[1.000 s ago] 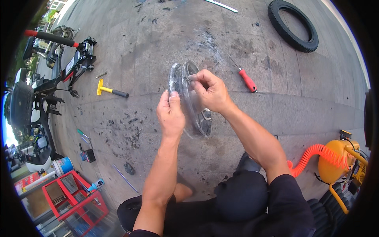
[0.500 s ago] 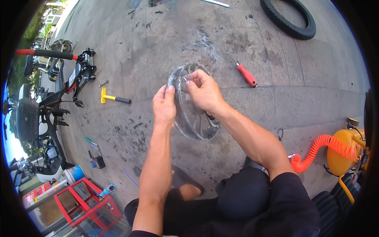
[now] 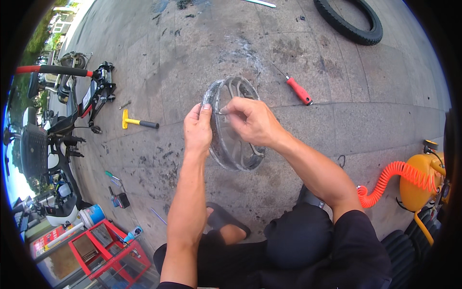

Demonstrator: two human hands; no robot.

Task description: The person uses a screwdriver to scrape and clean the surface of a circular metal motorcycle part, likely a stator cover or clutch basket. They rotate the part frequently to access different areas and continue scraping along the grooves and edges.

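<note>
A grey, dusty wheel rim with curved spokes stands tilted in front of me, with no tyre on it. My left hand grips its left edge, thumb on the near face and fingers behind. Against the inner side of the rim, my right hand is closed in a pinch. A small silvery piece shows at its fingertips; its exact kind is too small to make out. The right hand covers part of the spokes and hub.
Right of the wheel lies a red-handled screwdriver, with a black tyre beyond. To the left are a yellow hammer, a floor jack and a red-framed cart. An orange coiled hose joins a yellow tank.
My right hand has moved down along the rim, its fingertips lower than before with the small silvery piece. My left hand keeps its hold on the wheel rim.
</note>
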